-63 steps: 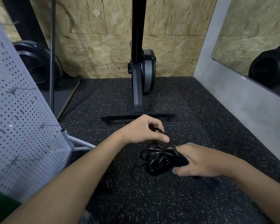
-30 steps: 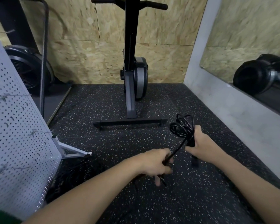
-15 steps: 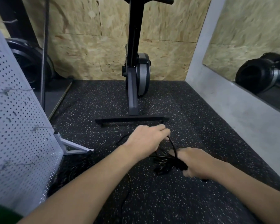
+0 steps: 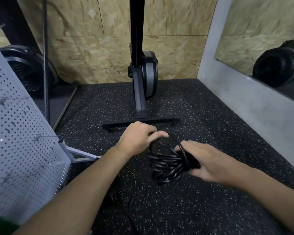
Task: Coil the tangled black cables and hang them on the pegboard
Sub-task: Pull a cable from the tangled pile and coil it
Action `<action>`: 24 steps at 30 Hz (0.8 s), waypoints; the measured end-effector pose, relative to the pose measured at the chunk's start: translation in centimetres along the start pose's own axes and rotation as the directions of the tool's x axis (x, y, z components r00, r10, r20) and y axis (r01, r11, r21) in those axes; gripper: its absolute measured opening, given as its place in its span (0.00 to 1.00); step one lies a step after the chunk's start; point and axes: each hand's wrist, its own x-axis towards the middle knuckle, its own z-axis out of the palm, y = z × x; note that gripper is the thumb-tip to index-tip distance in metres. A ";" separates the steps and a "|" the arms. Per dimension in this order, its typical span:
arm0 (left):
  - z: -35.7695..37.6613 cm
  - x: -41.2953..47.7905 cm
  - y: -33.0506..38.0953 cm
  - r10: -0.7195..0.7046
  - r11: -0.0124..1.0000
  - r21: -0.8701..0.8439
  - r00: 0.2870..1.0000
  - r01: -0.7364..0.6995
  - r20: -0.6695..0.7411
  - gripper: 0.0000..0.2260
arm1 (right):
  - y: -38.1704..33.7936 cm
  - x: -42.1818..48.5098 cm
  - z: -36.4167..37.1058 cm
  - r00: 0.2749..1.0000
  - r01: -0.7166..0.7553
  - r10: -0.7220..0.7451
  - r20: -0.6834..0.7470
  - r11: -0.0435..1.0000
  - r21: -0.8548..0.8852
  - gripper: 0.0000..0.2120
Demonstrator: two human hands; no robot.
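Wrapping goes on: half a second on, the left hand [image 4: 139, 137] has swung 1 more loop of cable over the black coil [image 4: 168, 164], pinching the strand, while the right hand [image 4: 205, 162] stays clenched around the bundle above the speckled rubber floor [image 4: 185, 209]. Slack trails down, so coiling looks unfinished. The pegboard [image 4: 24, 150] leans at left; OSB walls and an exercise machine [image 4: 141, 82] stand behind.

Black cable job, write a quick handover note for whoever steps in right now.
Right hand: grip closed on the black cable bundle, held above the floor.
Left hand: fingers pinching a loose loop, guiding it over the bundle.
Loose tail trails down to the floor toward the camera.
Pegboard stands at left; its visible hooks carry no cable.
Done: most of this cable coiled.
Left: wrap in the tail, hang the coil on a hook.
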 end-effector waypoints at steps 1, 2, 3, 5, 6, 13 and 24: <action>0.1 -0.1 0.0 -0.048 0.996 -0.079 0.999 0.050 0.022 0.34 | -0.1 -0.1 -0.3 0.999 -0.021 0.024 -0.038 0.998 0.061 0.20; 0.5 -0.2 -0.2 -0.094 0.982 -0.158 0.994 0.101 0.055 0.30 | -0.1 -0.1 -0.6 0.995 -0.037 0.048 -0.091 0.992 0.124 0.20; 1.1 -0.4 -0.1 -0.121 0.967 -0.213 0.988 0.140 0.098 0.25 | -0.2 -0.2 -0.9 0.984 -0.054 0.083 -0.155 0.981 0.184 0.22; 2.6 -0.6 0.3 -0.120 0.963 -0.223 0.983 0.148 0.136 0.19 | 0.1 -0.2 -1.3 0.936 -0.097 0.182 -0.302 0.956 0.276 0.25; 3.1 -0.6 0.7 -0.129 0.962 -0.223 0.983 0.155 0.127 0.19 | 0.3 -0.1 -1.4 0.899 -0.120 0.235 -0.370 0.944 0.309 0.27; 5.6 -1.4 7.8 -0.044 0.981 -0.159 0.925 0.111 0.377 0.15 | 6.0 0.3 0.2 0.742 -0.335 0.460 -0.488 0.885 0.325 0.26; 1.8 0.3 9.0 0.054 0.995 0.050 0.895 -0.085 0.443 0.11 | 6.9 1.0 2.3 0.855 -0.518 0.507 -0.107 0.831 -0.203 0.32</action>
